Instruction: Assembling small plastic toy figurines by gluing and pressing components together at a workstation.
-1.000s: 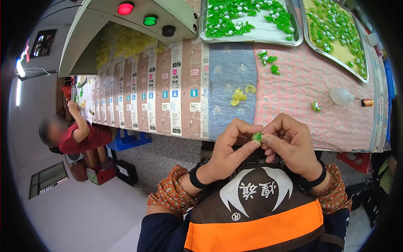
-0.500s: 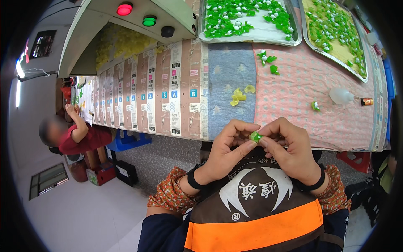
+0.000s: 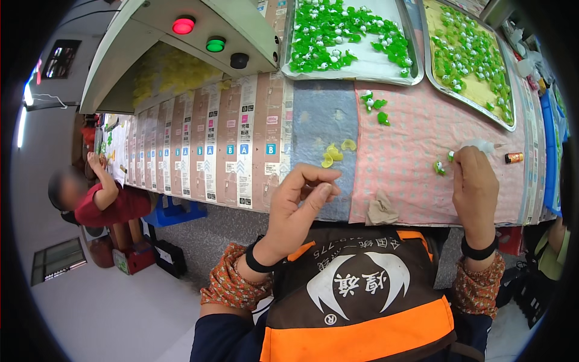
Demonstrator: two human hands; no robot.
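Note:
My left hand (image 3: 300, 205) is raised over the table's front edge, fingers loosely curled and thumb apart from them. Nothing shows in it. My right hand (image 3: 476, 190) is over the pink cloth, closed in a pinch, its tips at a small green-and-white figure (image 3: 450, 156). Just beside this lies another such figure (image 3: 439, 168). Behind the right hand, partly hidden by it, a translucent squeeze bottle (image 3: 480, 145) lies on its side. A beige crumpled scrap (image 3: 381, 209), perhaps a finger cot or cloth, lies near the front edge between my hands.
Yellow translucent pieces (image 3: 333, 155) lie on the blue cloth. Loose green figures (image 3: 374, 104) sit below two metal trays (image 3: 353, 75) of similar figures. A small orange-and-black cylinder (image 3: 514, 158) is at right. A machine with lights (image 3: 241, 36) stands left; a person in red (image 3: 114, 196) sits beyond.
My hands have separated: the right moved right and forward with the green figure, the left drew back left. The beige scrap has come into view.

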